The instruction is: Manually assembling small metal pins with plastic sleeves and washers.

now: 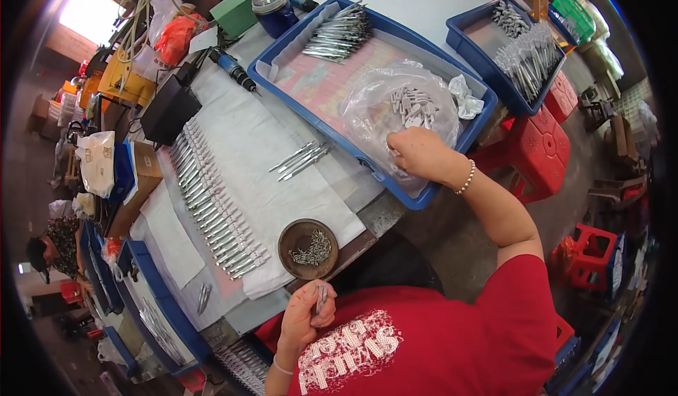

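Observation:
Close to my body, my left hand (305, 315) is closed around small flat grey metal pieces (321, 298), which stick up from the fist. My right hand (422, 156) reaches over the near side of a clear plastic bag (360, 106), its fingers curled together against the bag; whatever they grip is hidden. Inside the bag lies a heap of small grey metal pieces (413, 106). The bag sits in a blue tray (311, 117), which also holds a pile of slim silver metal rods (339, 34). A round brown bowl (286, 244) of tiny metal parts stands just beyond my left hand.
A long row of silver metal assemblies (212, 205) lies on white cloth, with several loose rods (300, 159) beside it. A blue electric screwdriver (232, 69) rests near a black box (169, 106). Another blue tray (462, 43) and a red stool (537, 149) are at right.

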A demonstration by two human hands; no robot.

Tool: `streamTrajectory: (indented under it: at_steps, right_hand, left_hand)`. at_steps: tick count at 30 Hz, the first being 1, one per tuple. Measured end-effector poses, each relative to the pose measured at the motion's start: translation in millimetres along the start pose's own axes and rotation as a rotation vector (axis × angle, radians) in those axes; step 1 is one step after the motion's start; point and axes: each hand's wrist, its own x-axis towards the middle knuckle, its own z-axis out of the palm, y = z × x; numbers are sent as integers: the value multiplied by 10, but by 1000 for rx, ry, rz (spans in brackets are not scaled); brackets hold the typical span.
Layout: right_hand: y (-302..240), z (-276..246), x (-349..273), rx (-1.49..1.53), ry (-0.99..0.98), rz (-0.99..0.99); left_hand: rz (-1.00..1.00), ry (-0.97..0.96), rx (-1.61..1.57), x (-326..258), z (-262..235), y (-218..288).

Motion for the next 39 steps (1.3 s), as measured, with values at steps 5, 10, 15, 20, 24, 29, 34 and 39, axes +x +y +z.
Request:
streamTrajectory:
  at_steps: [5, 10, 15, 20, 24, 29, 34, 39]
  right_hand:
    - [-36, 1, 8, -34, 3, 12]
    - [-175, -35, 34, -127, -41, -30]
    - [-122, -42, -53, -145, 16, -52]
    - [-303, -437, -218, 389, 368, -61]
    - [-770, -297, -471, 1327, 21, 7]
    - [-1331, 203, -553, 1708, -160, -219]
    - [-1697, 426, -502, 1846, -241, -230]
    - [-1883, 590, -445, 1860, -305, -264]
  left_hand:
    - [9, 27, -29, 11, -75, 5]
    - [-4, -3, -13, 23, -50, 2]
    - [26, -26, -28, -66, -96, -6]
    - [155, 33, 35, -169, -95, -16]
    - [338, 167, 421, -158, 56, 60]
    - [388, -8, 359, -87, 186, 155]
    - [268, -212, 47, -155, 77, 122]
    - [125, -220, -242, -249, -34, 67]
